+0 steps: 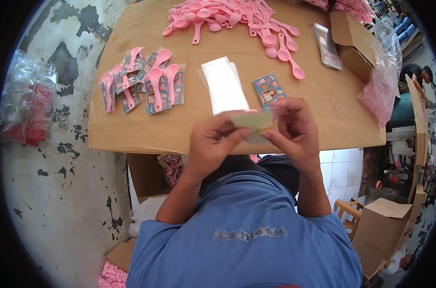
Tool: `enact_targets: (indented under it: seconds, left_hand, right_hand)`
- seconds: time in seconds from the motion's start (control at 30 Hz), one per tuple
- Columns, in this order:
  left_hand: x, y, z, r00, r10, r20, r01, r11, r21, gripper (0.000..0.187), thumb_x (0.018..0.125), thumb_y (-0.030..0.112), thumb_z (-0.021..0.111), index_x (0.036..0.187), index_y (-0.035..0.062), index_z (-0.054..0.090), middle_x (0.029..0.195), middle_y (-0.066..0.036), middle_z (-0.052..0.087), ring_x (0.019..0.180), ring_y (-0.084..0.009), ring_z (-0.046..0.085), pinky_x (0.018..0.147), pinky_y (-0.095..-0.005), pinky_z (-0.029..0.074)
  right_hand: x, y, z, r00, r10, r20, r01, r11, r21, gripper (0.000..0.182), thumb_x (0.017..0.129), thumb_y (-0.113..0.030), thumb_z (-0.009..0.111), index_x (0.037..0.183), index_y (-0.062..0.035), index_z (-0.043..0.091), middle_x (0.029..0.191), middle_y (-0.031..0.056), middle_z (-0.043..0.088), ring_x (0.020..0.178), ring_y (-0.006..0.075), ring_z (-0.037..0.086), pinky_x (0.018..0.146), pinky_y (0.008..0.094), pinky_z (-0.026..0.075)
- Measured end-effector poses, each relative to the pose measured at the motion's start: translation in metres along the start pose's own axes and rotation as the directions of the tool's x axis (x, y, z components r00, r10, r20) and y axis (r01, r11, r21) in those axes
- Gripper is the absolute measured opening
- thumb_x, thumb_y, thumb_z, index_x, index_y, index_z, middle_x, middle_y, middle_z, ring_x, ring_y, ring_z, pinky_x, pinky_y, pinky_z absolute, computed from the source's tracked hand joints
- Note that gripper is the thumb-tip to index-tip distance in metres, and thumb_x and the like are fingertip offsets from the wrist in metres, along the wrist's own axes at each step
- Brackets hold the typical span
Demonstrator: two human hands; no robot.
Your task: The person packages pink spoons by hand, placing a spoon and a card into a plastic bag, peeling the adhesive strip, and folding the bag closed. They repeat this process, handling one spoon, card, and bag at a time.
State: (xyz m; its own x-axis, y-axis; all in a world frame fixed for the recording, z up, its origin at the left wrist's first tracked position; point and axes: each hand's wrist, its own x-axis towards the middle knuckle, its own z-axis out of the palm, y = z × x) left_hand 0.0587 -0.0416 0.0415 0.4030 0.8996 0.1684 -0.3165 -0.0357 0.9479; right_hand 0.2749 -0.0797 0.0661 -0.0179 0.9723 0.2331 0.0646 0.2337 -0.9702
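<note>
Both hands meet above the table's front edge, holding a small flat card (254, 121) whose pale green side shows. It is slightly blurred, with a bit of pink at its top edge and what looks like clear plastic at its right end. My left hand (211, 141) pinches the left end between thumb and fingers. On the right end, my right hand (297, 134) is closed with the thumb pressed to the card. Just beyond lie a stack of clear plastic bags (223, 86) and a stack of blue printed cards (269, 90).
Several bagged pink spoons with cards (155, 89) lie on the left of the brown-covered table (131, 134). A heap of loose pink measuring spoons (218, 12) covers the back. At right are a clear-wrapped stack (327, 46) and a cardboard box (354, 45). Another person (417, 77) is far right.
</note>
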Motion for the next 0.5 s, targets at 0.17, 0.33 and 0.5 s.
enact_targets:
  seconds: [0.17,0.33,0.5]
  left_hand:
    - [0.023,0.027,-0.047,0.854,0.484,-0.19,-0.388,0.836,0.388,0.03,0.098,-0.012,0.061,0.126,-0.0035,0.065,0.13,-0.018,0.069,0.128,-0.0251,0.066,0.109,-0.0385,0.051]
    - [0.032,0.038,-0.102,0.768,0.58,-0.272,-0.301,0.702,0.646,0.036,0.096,-0.016,0.048,0.126,-0.002,0.063,0.146,-0.021,0.061,0.143,-0.0276,0.053,0.119,-0.0378,0.041]
    - [0.025,0.031,-0.082,0.718,0.557,-0.417,-0.224,0.753,0.619,0.045,0.087,-0.017,0.041,0.124,-0.0033,0.063,0.141,-0.018,0.064,0.139,-0.026,0.057,0.116,-0.0361,0.042]
  right_hand:
    - [0.016,0.019,0.009,0.974,-0.214,0.074,0.215,0.77,-0.601,0.026,0.09,-0.01,0.079,0.115,-0.0093,0.072,0.107,0.0065,0.064,0.079,0.0224,0.067,0.066,0.0336,0.053]
    - [0.022,0.026,0.026,0.97,-0.186,0.157,0.24,0.633,-0.736,0.023,0.091,-0.022,0.079,0.11,-0.0096,0.074,0.108,0.0058,0.064,0.086,0.0262,0.07,0.07,0.0387,0.056]
    - [0.024,0.041,0.032,0.986,-0.07,0.15,0.16,0.644,-0.748,0.02,0.092,-0.021,0.078,0.107,-0.0094,0.074,0.107,0.0055,0.063,0.087,0.0257,0.07,0.073,0.0394,0.056]
